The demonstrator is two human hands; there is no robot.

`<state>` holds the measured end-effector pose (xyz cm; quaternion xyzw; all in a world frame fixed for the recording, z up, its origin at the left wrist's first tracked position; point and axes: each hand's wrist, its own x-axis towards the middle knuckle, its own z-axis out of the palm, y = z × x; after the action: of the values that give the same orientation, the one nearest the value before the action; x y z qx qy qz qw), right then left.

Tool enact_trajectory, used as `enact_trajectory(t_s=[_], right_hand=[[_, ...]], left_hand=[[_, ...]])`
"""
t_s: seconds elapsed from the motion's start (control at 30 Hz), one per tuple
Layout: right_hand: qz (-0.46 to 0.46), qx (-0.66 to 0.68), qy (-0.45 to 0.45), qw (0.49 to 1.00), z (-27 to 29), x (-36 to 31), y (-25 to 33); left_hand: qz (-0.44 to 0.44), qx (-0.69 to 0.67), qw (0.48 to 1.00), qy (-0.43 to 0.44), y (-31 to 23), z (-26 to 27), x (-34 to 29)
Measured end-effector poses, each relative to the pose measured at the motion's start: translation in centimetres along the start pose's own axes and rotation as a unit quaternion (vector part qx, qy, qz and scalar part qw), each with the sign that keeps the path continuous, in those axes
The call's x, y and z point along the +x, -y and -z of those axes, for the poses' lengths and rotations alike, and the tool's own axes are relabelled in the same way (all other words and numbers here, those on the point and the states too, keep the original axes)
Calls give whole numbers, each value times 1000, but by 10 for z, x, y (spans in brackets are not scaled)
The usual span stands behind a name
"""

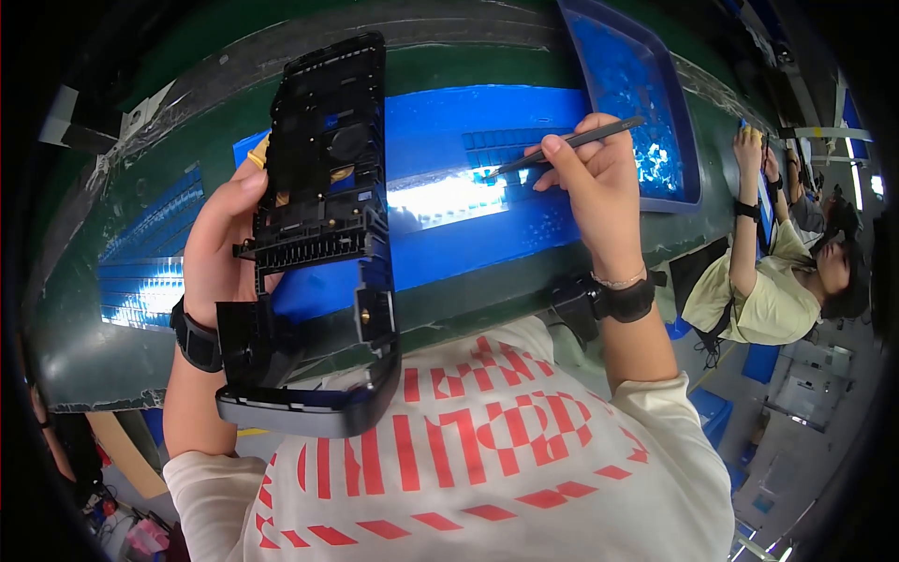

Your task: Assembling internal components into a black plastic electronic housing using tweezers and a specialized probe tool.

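Green bench, blue bin, tweezers, black housing partly hiding blue mat

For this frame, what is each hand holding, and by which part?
Left hand: the long black plastic housing, by its left edge. Right hand: the slim dark-grey tweezers, around mid-length.

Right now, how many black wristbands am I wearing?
2: one wristband below your left hand, which holds the black housing; another wristband below your right hand, which holds the tweezers.
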<state>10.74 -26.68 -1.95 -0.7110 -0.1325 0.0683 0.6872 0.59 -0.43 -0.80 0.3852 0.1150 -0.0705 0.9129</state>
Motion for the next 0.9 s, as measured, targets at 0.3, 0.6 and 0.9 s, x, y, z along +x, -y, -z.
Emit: enact_trajectory(t_s=[0.3,0.6,0.9], right_hand=[[-12,25,-2,1000,-8,5,6],[33,98,106,989,-58,20,58],[15,162,126,979,-96,20,37]], left_hand=[[14,58,993,104,0,-5,0],[-98,132,978,127,12,-16,-5],[-102,127,985,58,15,-22,-7]])
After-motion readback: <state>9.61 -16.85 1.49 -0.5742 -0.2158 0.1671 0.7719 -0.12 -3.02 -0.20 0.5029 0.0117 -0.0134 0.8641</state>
